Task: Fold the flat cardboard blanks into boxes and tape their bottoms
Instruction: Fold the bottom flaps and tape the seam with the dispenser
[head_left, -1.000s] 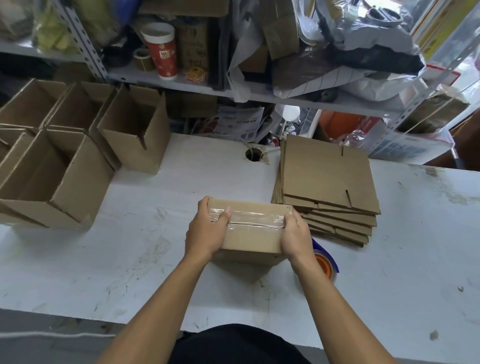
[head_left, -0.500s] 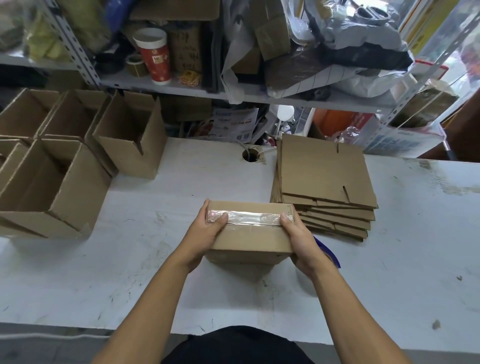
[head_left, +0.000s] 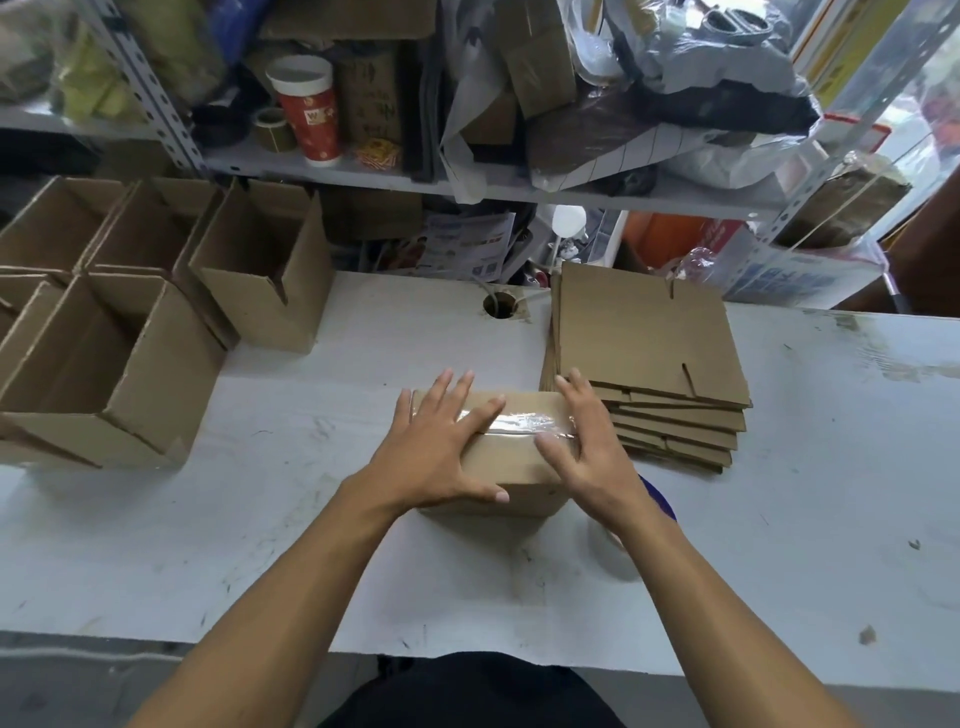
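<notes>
Cardboard fills the white table (head_left: 779, 519), and the small box (head_left: 511, 460) at its near middle is the landmark for the rest. It stands bottom-up, with a strip of clear tape (head_left: 524, 422) running across the seam of its closed flaps. Both hands lie flat on it, fingers straight and spread — the left hand (head_left: 436, 447) covers its left half, the right hand (head_left: 592, 441) rests on its right end, the thumb touching the tape. Neither holds anything.

By the look of it, the step in hand is pressing the tape down, so this box is nearly done. Just beyond the box to its right lies the stack of flat blanks (head_left: 649, 358); to its far left stand the finished open boxes (head_left: 104, 364). A blue tape roll (head_left: 662, 499) peeks out behind the right wrist, just beside the box.

Next, probably — turning the box upright, setting it with those at the left, then taking the top blank.
</notes>
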